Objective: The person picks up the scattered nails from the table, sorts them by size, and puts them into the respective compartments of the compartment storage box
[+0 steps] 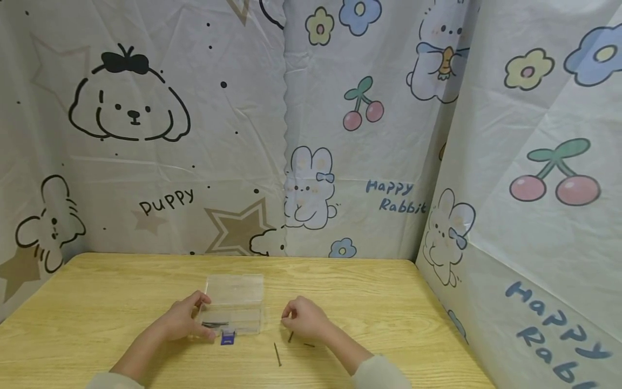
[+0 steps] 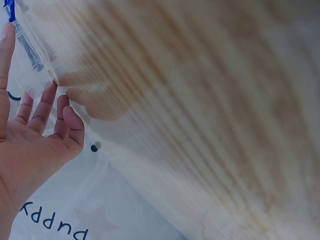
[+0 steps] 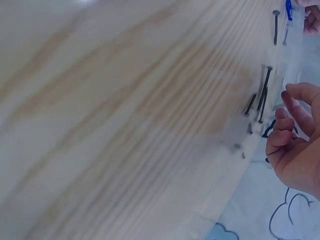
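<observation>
A clear plastic box (image 1: 250,322) lies with its lid (image 1: 235,289) folded back and its blue latch (image 1: 227,339) at the front. Several dark nails (image 1: 215,324) lie inside its front left part. My left hand (image 1: 182,320) holds the box's left end, thumb at the front corner and fingers along the side. To the right of the box, my right hand (image 1: 307,320) is just above the table; its thumb and index finger pinch a nail (image 3: 285,93), of which only a small dark end shows. Loose nails (image 1: 277,354) lie on the table below that hand.
The pale wood-grain table (image 1: 379,308) reaches back to a printed cloth (image 1: 233,108) that hangs behind it. Another cloth (image 1: 539,232) hangs along the right side.
</observation>
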Motion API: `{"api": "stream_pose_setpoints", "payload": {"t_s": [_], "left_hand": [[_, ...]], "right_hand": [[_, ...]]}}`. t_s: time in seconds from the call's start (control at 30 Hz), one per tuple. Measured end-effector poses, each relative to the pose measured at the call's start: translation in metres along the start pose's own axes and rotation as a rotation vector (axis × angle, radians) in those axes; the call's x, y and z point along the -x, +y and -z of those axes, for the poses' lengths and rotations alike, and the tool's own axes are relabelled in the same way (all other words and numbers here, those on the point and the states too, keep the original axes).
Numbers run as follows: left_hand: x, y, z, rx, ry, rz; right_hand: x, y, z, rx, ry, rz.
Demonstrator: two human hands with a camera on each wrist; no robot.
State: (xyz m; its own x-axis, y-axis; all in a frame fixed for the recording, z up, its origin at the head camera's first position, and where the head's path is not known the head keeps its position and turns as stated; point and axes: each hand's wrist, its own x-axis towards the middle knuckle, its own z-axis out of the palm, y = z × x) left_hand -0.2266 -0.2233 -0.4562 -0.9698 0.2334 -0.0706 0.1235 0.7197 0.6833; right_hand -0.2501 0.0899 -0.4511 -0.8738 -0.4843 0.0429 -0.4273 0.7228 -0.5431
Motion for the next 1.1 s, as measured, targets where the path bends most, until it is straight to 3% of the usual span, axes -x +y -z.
{"api": "stream_pose_setpoints", "payload": {"t_s": [0.53,1.1], "left_hand": [[0.002,-0.001,0.001,0.011,-0.007,0.0],[0.002,0.003,0.001,0.01,-0.005,0.0]], "right_hand": [[0.009,0.026,0.005,-0.007,-0.01,-0.017],[0.011,0.034,0.004,-0.009,-0.025,-0.003]]}}
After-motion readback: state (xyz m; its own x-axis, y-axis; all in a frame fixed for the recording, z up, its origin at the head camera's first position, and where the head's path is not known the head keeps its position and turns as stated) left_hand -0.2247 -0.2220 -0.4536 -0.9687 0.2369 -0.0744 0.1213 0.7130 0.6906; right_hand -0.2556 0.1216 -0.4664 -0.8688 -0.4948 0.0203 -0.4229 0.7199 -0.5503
